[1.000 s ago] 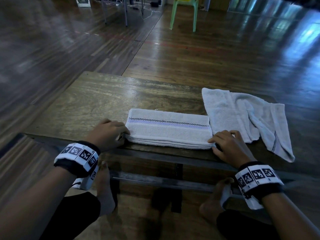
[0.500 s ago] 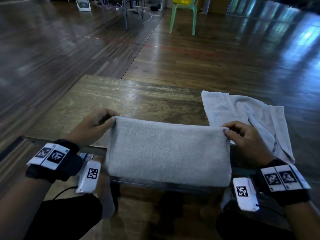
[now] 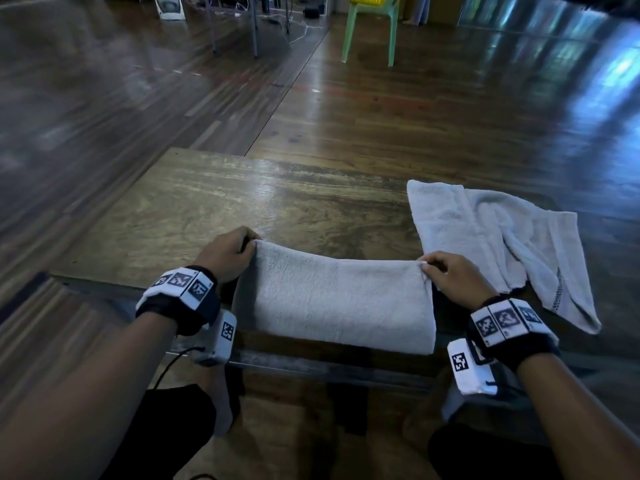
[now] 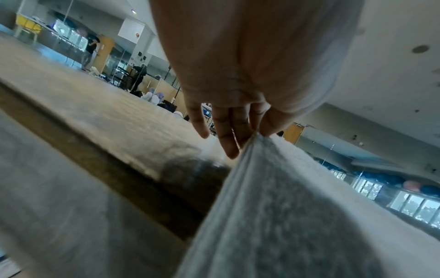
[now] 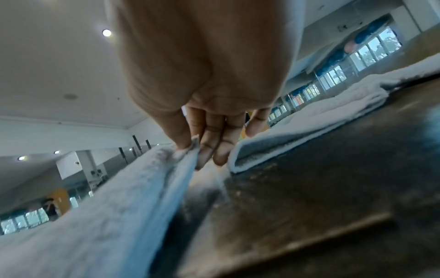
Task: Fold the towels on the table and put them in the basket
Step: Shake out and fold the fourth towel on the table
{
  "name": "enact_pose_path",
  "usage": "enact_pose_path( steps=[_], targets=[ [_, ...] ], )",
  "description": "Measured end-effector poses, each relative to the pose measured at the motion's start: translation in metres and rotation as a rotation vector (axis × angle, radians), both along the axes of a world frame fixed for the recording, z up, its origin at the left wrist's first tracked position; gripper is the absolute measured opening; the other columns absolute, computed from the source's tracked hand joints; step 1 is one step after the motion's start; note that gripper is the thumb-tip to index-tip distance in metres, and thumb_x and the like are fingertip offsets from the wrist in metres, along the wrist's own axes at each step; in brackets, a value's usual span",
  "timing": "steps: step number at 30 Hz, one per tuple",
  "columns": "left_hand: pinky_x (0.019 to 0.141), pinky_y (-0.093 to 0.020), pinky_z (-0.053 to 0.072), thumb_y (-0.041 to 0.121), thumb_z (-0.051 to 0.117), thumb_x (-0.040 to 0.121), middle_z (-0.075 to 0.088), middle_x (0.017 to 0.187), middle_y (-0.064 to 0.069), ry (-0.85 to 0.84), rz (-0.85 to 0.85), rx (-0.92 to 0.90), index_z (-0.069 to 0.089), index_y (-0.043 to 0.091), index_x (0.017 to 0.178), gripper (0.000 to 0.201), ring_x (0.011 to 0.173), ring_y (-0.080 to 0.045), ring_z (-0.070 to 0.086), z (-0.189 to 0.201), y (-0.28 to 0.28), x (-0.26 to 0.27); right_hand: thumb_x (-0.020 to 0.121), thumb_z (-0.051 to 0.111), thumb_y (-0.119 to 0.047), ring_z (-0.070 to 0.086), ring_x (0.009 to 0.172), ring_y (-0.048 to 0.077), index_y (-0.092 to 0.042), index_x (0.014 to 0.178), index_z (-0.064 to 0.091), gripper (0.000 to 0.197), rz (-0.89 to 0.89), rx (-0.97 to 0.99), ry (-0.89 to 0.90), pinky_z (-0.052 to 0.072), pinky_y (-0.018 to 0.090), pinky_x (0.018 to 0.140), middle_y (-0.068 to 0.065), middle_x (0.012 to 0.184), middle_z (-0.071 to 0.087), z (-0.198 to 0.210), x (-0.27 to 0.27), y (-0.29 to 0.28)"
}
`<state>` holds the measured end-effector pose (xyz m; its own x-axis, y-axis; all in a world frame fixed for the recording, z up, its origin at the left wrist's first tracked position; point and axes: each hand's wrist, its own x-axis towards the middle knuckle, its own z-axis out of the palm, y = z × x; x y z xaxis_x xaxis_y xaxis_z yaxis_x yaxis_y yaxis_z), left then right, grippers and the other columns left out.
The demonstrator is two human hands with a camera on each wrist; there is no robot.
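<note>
A folded pale grey towel [image 3: 336, 303] hangs lifted over the near edge of the wooden table [image 3: 221, 209]. My left hand [image 3: 230, 252] pinches its upper left corner, and my right hand [image 3: 450, 273] pinches its upper right corner. In the left wrist view the thumb and fingers [image 4: 228, 135] nip the towel's edge [image 4: 273, 188]. The right wrist view shows the same pinch, my right hand [image 5: 197, 146] on the layered towel edge [image 5: 147, 188]. A second, loosely crumpled towel [image 3: 498, 244] lies on the table's right side, also the white heap [image 5: 321, 114] beyond my right fingers. No basket is in view.
A green plastic chair [image 3: 370, 26] stands far back on the wooden floor. Metal table legs and cables [image 3: 252, 26] are at the back left. My knees and bare feet are below the table's near edge.
The towel lay folded flat on the table with my hands at its ends; both hands have since pinched its corners and lifted it up and toward me, so it hangs over the near edge.
</note>
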<state>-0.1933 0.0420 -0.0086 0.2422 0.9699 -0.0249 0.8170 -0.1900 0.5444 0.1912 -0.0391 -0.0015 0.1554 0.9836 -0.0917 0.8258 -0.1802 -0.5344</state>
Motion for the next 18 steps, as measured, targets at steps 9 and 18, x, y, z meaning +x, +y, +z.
enact_pose_path(
  steps=[9, 18],
  targets=[
    [0.072, -0.028, 0.043, 0.015, 0.065, 0.085, 0.060, 0.089, -0.001, 0.084, -0.156, 0.084, 0.067, 0.014, 0.095, 0.010, 0.086, -0.020, 0.058, 0.004, 0.004, 0.005, 0.090, 0.056, -0.035, 0.057, 0.091, 0.014, -0.029, 0.092, 0.060, 0.008, 0.053, 0.038, -0.260, 0.025, 0.037, 0.089, -0.008, 0.092, 0.062, -0.001, -0.009, 0.004],
    [0.075, -0.029, 0.047, 0.008, 0.063, 0.084, 0.064, 0.085, -0.002, 0.047, -0.080, 0.073, 0.061, 0.020, 0.081, 0.013, 0.082, -0.019, 0.059, 0.002, 0.007, 0.006, 0.087, 0.062, -0.023, 0.057, 0.081, 0.012, -0.028, 0.077, 0.058, 0.011, 0.027, 0.110, -0.209, 0.038, 0.039, 0.096, -0.015, 0.075, 0.057, 0.006, -0.008, 0.005]
  ],
)
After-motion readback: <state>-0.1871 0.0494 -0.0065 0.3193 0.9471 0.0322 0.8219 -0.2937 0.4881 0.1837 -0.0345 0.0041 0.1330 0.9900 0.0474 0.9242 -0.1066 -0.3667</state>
